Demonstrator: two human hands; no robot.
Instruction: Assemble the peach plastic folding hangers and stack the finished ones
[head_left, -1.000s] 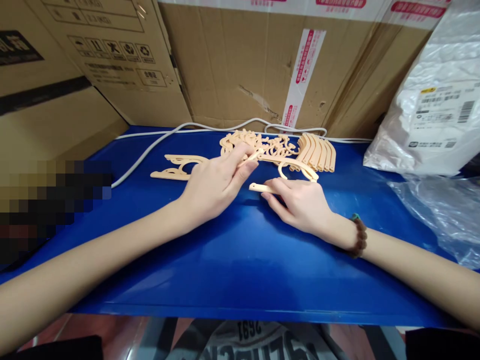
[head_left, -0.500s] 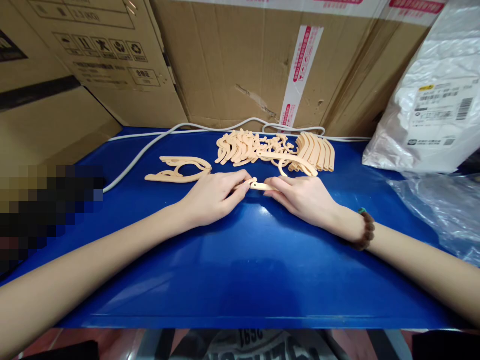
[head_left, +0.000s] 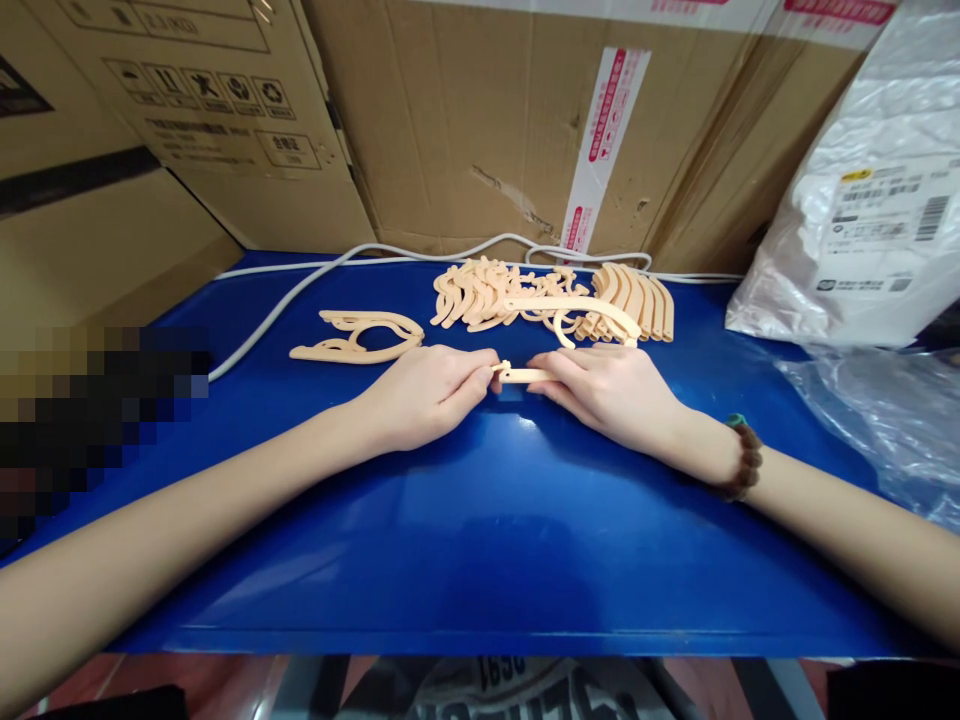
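Note:
Near the middle of the table, my left hand [head_left: 435,397] pinches a small beige plastic piece [head_left: 498,367], mostly hidden by the fingertips. My right hand [head_left: 611,388] is closed around a beige hanger arm [head_left: 519,376], whose end with a small hole points left and meets the small piece. Just beyond my right knuckles a long curved hanger arm [head_left: 574,306] stretches leftward in front of the pile; whether it joins the held arm is hidden. A two-armed beige folding hanger [head_left: 360,350] lies beyond my left wrist.
Behind my hands are a heap of curved beige pieces [head_left: 476,293] and a row of hanger arms [head_left: 637,300]. A white cable [head_left: 300,270] runs along the back of the blue table [head_left: 480,540]. Cardboard boxes [head_left: 465,120] stand behind; a white plastic parcel [head_left: 847,220] sits right.
My right hand has shifted slightly right, and the held arm lies more level. The long curved arm beyond it has moved up a little. My left hand keeps its pinch.

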